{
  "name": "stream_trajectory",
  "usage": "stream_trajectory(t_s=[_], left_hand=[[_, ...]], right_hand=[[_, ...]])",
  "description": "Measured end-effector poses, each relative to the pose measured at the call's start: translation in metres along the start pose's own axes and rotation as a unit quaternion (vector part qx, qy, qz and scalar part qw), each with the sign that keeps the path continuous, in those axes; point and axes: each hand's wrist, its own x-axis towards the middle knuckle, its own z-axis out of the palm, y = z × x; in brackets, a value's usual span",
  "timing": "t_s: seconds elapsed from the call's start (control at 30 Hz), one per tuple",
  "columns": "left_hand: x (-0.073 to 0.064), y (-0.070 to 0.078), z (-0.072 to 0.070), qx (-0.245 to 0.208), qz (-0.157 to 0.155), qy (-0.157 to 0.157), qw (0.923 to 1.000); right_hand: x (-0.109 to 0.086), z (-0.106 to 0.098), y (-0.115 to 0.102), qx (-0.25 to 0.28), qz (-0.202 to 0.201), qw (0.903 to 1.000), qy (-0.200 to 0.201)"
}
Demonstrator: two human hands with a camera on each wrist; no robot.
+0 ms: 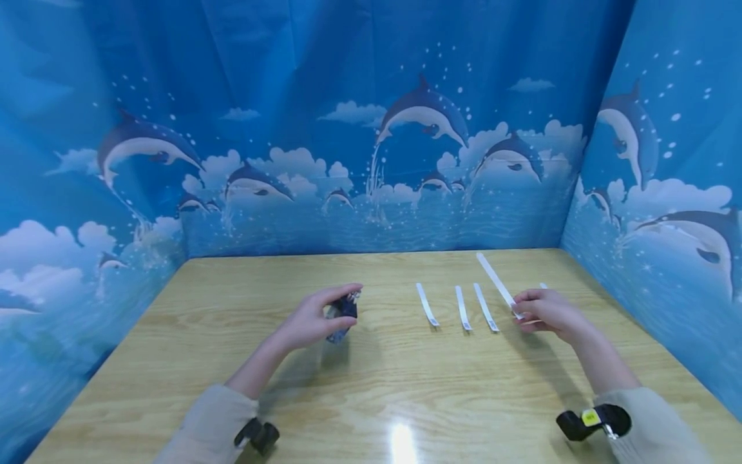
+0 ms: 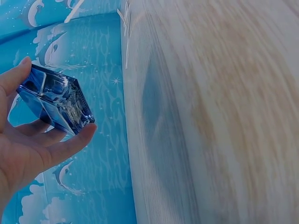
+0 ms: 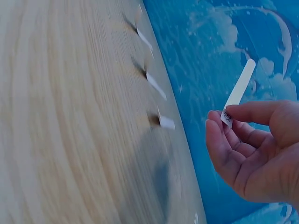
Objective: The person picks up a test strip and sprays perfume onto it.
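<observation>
My left hand (image 1: 311, 320) holds a blue glass bottle (image 2: 56, 100), thick-walled and square-edged, above the table's left-middle. Its thumb and fingers grip opposite edges; in the head view the bottle (image 1: 345, 308) looks dark, with small silvery bits near its top. At the right, my right hand (image 1: 547, 312) pinches a white paper strip (image 1: 495, 280) by its near end between thumb and fingertips. That strip (image 3: 240, 84) slants up and away, a small dark printed mark by the thumb. The right hand (image 3: 254, 149) is raised over the tabletop.
Between the hands, several white paper strips (image 1: 427, 305) lie side by side on the wooden table (image 1: 371, 386), near ends curled up. Another strip (image 1: 543, 285) shows partly behind the right hand. A blue dolphin-print curtain (image 1: 371, 219) borders the table's back and sides.
</observation>
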Motion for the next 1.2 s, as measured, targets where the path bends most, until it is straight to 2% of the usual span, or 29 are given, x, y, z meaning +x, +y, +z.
stream_trajectory(t_s=[0.23,0.63,0.8,1.07,1.2], left_hand=[[0.001,0.001,0.001,0.003,-0.003,-0.001,1.0],[0.003,0.002,0.004,0.004,-0.002,0.003,1.0],[0.004,0.003,0.006,0.003,-0.003,0.0,1.0],[0.007,0.004,0.009,0.006,0.018,-0.011,0.9998],[0.008,0.006,0.011,0.019,0.027,-0.004,0.9994]], right_hand=[[-0.001,0.029,-0.015,-0.001,-0.031,0.9993,-0.021],[-0.007,0.067,-0.032,-0.053,-0.056,0.9956,-0.052],[-0.009,0.079,-0.034,-0.048,-0.056,0.9948,-0.07],[-0.012,0.092,-0.033,-0.049,-0.061,0.9925,-0.094],[-0.014,0.099,-0.035,-0.05,-0.066,0.9914,-0.101]])
